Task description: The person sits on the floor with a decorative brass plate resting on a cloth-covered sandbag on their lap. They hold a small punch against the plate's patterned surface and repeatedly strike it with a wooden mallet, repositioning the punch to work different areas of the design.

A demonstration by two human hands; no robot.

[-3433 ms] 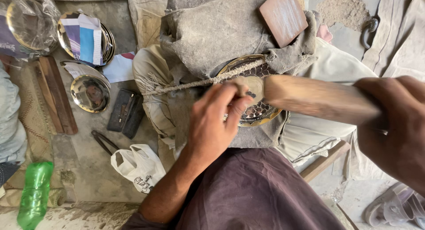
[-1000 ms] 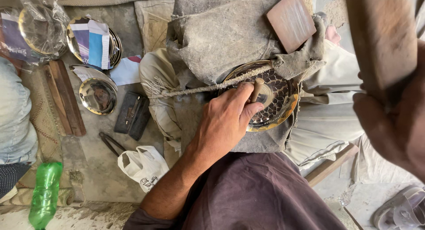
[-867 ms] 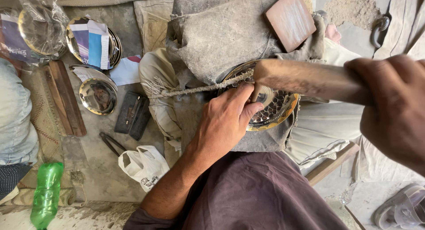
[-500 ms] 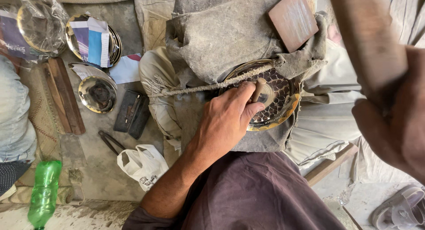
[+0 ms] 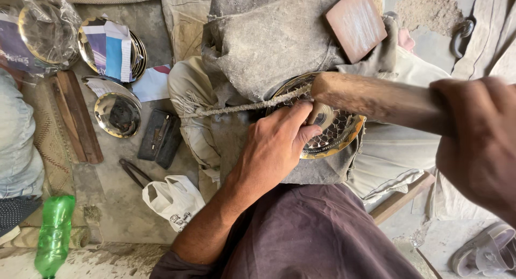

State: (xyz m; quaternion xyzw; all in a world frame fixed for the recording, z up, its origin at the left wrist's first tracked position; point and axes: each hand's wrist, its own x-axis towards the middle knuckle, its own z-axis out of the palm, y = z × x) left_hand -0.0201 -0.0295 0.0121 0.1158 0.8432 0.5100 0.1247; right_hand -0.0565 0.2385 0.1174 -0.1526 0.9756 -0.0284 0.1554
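Soft, even daylight fills the scene, with only faint shadows. Glare glints off the patterned metal plate [image 5: 333, 134] beside the left fingers [image 5: 301, 120]. The right hand [image 5: 478, 144], close to the lens, is slightly blurred.

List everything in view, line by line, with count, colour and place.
patterned metal plate: 1, brass, centre on grey cloth
wooden mallet: 1, brown, over the plate
rope: 1, pale, across the cloth
red tile: 1, top
small metal plates: several, brass, left
black case: 1, left
pliers: 1, dark, floor
white bag: 1, floor
green bottle: 1, bottom left
left hand: on the plate
right hand: gripping the mallet
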